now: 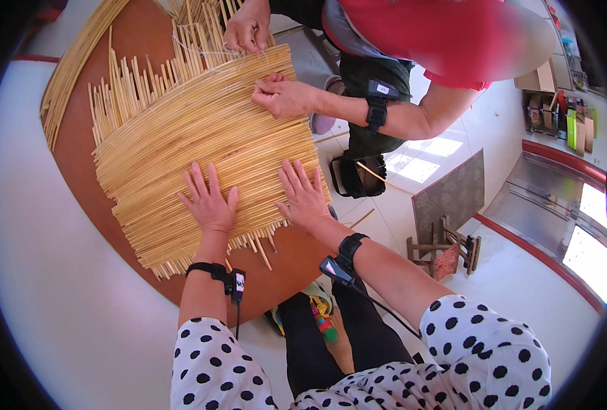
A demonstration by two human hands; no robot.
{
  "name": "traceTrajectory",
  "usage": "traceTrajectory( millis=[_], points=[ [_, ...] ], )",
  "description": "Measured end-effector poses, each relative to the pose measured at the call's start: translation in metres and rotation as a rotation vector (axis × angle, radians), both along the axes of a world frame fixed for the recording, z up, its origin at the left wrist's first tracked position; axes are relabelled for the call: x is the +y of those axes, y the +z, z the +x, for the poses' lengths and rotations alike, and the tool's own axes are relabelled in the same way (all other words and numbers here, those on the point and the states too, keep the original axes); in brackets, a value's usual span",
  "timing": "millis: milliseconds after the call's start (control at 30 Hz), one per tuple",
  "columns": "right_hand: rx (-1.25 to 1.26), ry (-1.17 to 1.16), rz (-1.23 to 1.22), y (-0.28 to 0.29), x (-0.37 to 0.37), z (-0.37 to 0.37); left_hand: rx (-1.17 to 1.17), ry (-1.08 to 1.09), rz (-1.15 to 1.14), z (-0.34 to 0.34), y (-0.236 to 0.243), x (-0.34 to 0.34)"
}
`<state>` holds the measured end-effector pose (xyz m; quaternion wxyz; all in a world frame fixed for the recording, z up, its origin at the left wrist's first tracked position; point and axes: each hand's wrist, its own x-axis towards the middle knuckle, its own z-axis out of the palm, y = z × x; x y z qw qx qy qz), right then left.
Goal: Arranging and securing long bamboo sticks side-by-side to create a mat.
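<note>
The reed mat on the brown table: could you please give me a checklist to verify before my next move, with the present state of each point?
1. Left hand flat on the reed mat, fingers spread: ok.
2. Right hand flat near the mat's right edge: ok.
3. Your hands apart from the co-worker's lower hand and upper hand: ok, those are at the mat's far right corner.
4. Reed ends even along the near edge: not ok, several stick out over the brown table.
5. White string tight: cannot tell.

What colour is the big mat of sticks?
The flat mat of thin sticks is golden yellow, best seen in the head view.
</note>
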<state>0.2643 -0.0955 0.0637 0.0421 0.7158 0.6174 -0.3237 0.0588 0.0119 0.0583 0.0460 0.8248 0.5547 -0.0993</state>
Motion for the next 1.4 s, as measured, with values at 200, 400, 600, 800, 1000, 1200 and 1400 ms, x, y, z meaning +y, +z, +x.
traceTrajectory(
  millis=[200,400,600,800,1000,1200,1400],
  points=[
    [-0.014,0.032,0.045,-0.007,-0.008,-0.001,0.003,0.013,-0.023,0.002,0.000,0.002],
    [-0.001,0.029,0.076,-0.011,-0.009,-0.010,0.019,0.029,-0.042,-0.007,-0.006,0.002],
    [0.052,0.013,0.125,-0.013,-0.019,-0.016,-0.002,0.044,-0.046,-0.015,-0.010,-0.011],
    [-0.069,-0.019,0.204,-0.026,-0.015,-0.010,-0.033,0.038,-0.032,-0.022,-0.018,-0.006],
    [-0.086,-0.028,0.190,-0.020,-0.020,0.007,-0.064,0.017,0.003,-0.006,-0.011,-0.008],
    [-0.121,0.017,0.057,0.000,-0.035,0.012,-0.027,0.027,-0.015,-0.005,0.001,-0.030],
    [-0.109,0.042,0.075,-0.033,-0.004,-0.024,-0.069,0.001,-0.031,-0.019,-0.033,-0.025]
  ],
)
